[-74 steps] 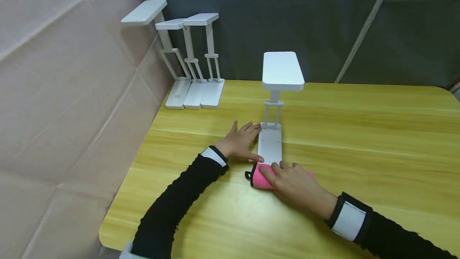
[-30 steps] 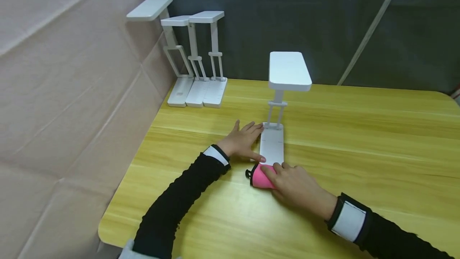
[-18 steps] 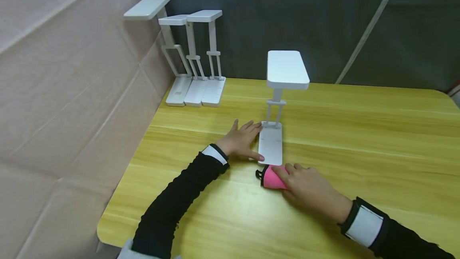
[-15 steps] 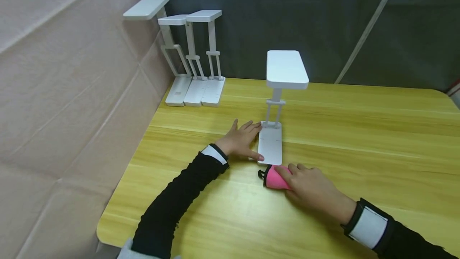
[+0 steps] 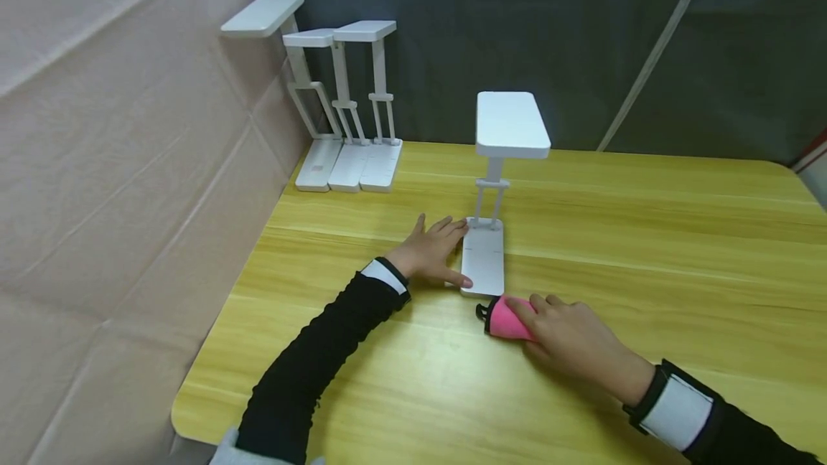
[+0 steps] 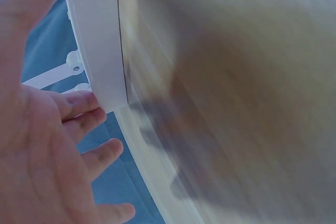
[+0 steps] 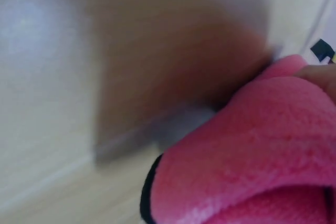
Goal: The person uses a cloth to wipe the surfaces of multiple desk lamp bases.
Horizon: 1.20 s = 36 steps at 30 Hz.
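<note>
A white folding stand (image 5: 483, 257) with a flat rectangular top plate stands upright mid-table. My left hand (image 5: 434, 253) lies at the left side of its base, fingers spread, thumb on the near left corner. In the left wrist view, fingertips (image 6: 84, 103) touch the end of the white base (image 6: 100, 35). My right hand (image 5: 571, 336) grips a folded pink cloth (image 5: 510, 319) with black edging and a small black loop, low at the tabletop just in front of the base. The pink cloth (image 7: 247, 145) looks fuzzy in the right wrist view; most of the right hand is outside it.
Three similar white stands (image 5: 349, 163) are side by side at the table's back left corner, near the pale draped wall (image 5: 129, 199). A dark curtain (image 5: 549, 34) hangs behind the wood-grain table (image 5: 646, 257).
My right hand has slid to the right with the pink cloth, from the near end of the base to past its right corner. The left hand stays against the base.
</note>
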Available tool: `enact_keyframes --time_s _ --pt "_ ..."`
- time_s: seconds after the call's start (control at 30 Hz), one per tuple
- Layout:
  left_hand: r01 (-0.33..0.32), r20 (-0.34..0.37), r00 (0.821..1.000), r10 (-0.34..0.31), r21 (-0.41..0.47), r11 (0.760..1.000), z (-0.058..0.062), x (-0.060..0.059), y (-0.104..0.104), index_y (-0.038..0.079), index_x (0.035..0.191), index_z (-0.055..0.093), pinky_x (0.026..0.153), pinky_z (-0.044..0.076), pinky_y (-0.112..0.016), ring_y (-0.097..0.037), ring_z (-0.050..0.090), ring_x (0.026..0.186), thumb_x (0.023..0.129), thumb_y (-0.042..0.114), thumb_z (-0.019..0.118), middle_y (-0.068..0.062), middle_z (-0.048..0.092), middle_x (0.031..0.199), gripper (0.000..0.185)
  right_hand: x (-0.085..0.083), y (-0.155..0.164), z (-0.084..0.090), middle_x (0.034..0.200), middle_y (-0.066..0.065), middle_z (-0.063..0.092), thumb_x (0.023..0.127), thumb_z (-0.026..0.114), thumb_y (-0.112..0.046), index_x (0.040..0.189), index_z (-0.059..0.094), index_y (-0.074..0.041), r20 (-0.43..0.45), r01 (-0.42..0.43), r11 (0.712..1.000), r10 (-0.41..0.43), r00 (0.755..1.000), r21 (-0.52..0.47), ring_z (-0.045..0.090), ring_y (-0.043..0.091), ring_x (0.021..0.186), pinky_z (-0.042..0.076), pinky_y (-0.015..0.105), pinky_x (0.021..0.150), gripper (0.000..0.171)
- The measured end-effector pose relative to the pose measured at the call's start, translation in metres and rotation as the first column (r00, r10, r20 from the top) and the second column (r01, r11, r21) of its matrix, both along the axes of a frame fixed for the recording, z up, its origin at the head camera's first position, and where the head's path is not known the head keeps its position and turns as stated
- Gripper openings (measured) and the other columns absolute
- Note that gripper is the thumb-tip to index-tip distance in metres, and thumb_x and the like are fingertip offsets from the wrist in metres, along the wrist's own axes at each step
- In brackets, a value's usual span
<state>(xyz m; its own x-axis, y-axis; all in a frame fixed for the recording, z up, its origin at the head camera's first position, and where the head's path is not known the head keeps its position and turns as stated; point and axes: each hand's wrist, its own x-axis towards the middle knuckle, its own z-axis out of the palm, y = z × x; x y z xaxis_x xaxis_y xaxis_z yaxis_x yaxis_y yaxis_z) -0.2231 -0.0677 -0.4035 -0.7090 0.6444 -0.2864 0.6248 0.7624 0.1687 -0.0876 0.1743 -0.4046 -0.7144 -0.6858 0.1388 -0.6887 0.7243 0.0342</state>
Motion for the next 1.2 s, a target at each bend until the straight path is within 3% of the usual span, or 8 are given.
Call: enact_keyframes --time_s 0.2,0.47,0.63,0.8,1.07,1.2 --pt "0.009 -0.005 1.0 -0.009 0.0 1.0 0.001 0.0 -0.002 0.012 0.154 0.01 0.11 -0.004 -0.059 -0.023 0.002 0.145 0.077 0.074 0.057 0.0 0.005 0.16 0.11 0.0 -0.012 0.01 0.087 0.01 0.062 0.076 0.077 -0.03 0.124 0.059 -0.007 0.005 -0.047 0.999 0.047 0.999 0.001 0.062 0.025 0.07 0.048 0.033 0.044 0.056" --pt "0.0 -0.01 1.0 0.0 0.001 1.0 -0.002 0.0 -0.001 0.012 0.154 0.011 0.111 -0.002 -0.059 -0.023 0.004 0.145 0.076 0.075 0.056 0.001 0.006 0.16 0.11 -0.009 -0.046 -0.001 0.087 0.009 0.062 0.078 0.072 -0.027 0.124 0.057 -0.006 -0.069 -0.128 0.991 0.126 0.99 -0.026 0.061 0.024 0.069 0.047 0.034 0.044 0.053" --pt "0.002 -0.018 1.0 -0.002 -0.01 1.0 -0.003 -0.001 -0.001 0.013 0.155 0.009 0.111 -0.003 -0.059 -0.023 0.003 0.145 0.076 0.076 0.054 0.001 0.004 0.16 0.111 -0.014 -0.053 -0.008 0.079 0.008 0.058 0.08 0.069 -0.026 0.119 0.057 -0.006 -0.095 -0.094 0.995 0.091 0.991 -0.031 0.057 0.024 0.062 0.042 0.031 0.039 0.046" --pt "-0.002 -0.028 1.0 0.002 0.003 1.0 -0.002 -0.001 -0.001 0.013 0.154 0.01 0.111 -0.004 -0.059 -0.023 0.003 0.145 0.076 0.076 0.056 0.001 0.005 0.16 0.111 -0.013 -0.046 -0.01 0.079 0.008 0.059 0.078 0.071 -0.025 0.117 0.06 -0.007 -0.109 -0.071 0.997 0.067 0.992 -0.034 0.058 0.025 0.064 0.044 0.034 0.041 0.045" --pt "-0.002 -0.024 1.0 0.001 -0.008 1.0 -0.002 -0.002 -0.001 0.013 0.155 0.009 0.111 -0.003 -0.059 -0.022 0.002 0.145 0.076 0.076 0.055 0.001 0.006 0.16 0.11 -0.007 -0.026 -0.007 0.092 0.012 0.063 0.078 0.073 -0.026 0.122 0.06 -0.006 -0.036 -0.005 1.0 0.004 0.999 -0.029 0.063 0.028 0.075 0.051 0.039 0.047 0.05" --pt "0.001 -0.014 1.0 -0.001 0.0 1.0 -0.002 -0.001 -0.002 0.013 0.154 0.01 0.111 -0.003 -0.059 -0.022 0.003 0.145 0.076 0.075 0.056 0.001 0.007 0.16 0.11 -0.005 -0.018 -0.007 0.09 0.012 0.063 0.078 0.073 -0.026 0.122 0.061 -0.006 -0.023 0.009 1.0 -0.009 1.0 -0.018 0.063 0.027 0.074 0.05 0.037 0.046 0.051"
